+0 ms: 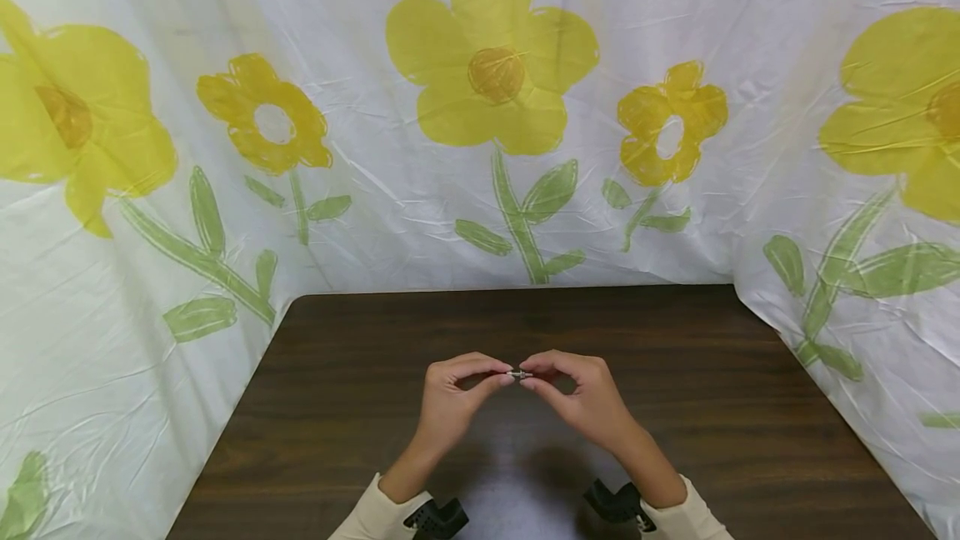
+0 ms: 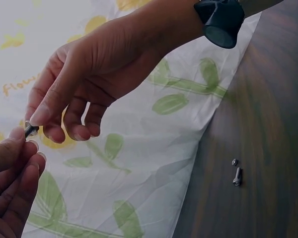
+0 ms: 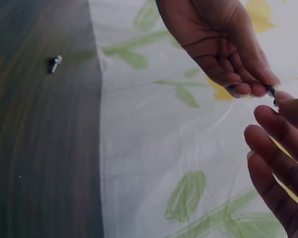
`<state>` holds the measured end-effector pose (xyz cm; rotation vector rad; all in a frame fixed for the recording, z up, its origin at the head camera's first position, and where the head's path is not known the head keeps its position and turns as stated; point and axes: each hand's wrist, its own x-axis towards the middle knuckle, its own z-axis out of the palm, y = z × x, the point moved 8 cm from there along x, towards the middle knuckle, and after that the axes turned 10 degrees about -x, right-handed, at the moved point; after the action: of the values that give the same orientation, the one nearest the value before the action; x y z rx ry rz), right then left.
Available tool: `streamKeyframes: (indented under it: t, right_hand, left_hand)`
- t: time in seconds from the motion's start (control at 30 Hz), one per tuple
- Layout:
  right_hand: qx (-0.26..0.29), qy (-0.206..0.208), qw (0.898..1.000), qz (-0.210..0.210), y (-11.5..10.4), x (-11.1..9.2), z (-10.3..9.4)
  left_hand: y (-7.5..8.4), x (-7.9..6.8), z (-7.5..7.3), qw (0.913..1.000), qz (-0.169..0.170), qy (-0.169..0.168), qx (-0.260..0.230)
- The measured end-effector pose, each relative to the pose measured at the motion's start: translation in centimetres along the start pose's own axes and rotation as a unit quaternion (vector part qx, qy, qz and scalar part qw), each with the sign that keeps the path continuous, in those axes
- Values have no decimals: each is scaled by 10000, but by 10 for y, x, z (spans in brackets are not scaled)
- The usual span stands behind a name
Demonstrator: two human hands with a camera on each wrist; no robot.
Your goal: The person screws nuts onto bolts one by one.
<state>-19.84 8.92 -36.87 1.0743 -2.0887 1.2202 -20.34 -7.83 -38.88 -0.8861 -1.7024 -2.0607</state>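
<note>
Thumb and fingertips of my left hand [image 1: 448,402] pinch one end of a small metal bolt [image 1: 519,374], held above the table. At its other end, the thumb and index fingertip of my right hand [image 1: 588,398] pinch it too. Dark threads of the bolt [image 2: 29,130] show between the two hands in the left wrist view, with a wider metal piece beside the right fingertips. Whether that piece is a nut or the head I cannot tell. Fingertips cover much of the bolt [image 3: 271,90] in the right wrist view.
Beneath the hands is a dark wooden table [image 1: 337,357]. In the left wrist view, a loose bolt [image 2: 237,177] lies beside a small nut [image 2: 235,162]. Another bolt [image 3: 55,63] lies on the table in the right wrist view. A white flowered sheet [image 1: 360,190] hangs around the table.
</note>
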Motion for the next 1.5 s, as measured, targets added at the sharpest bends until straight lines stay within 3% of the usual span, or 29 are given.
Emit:
streamKeyframes:
  t: [0.13,0.4,0.77,0.87,1.13,1.5]
  right_hand:
    - [-17,37,10000,-44,0,1,0]
    - [47,-299,9988,389,6,-2,6]
    - [-14,-439,9972,606,8,-3,9]
    - [-10,-344,9979,553,6,-2,5]
    - [-92,18,9999,-80,-1,0,1]
    - [53,-204,9995,224,3,-2,7]
  left_hand:
    - [0,0,1,10000,27,-45,10]
    - [1,-1,2,10000,24,-30,76]
    - [3,-1,3,9999,132,-61,42]
    - [4,0,2,9999,77,6,66]
    - [2,0,-1,10000,81,25,-14]
    - [3,0,1,9998,175,-49,-117]
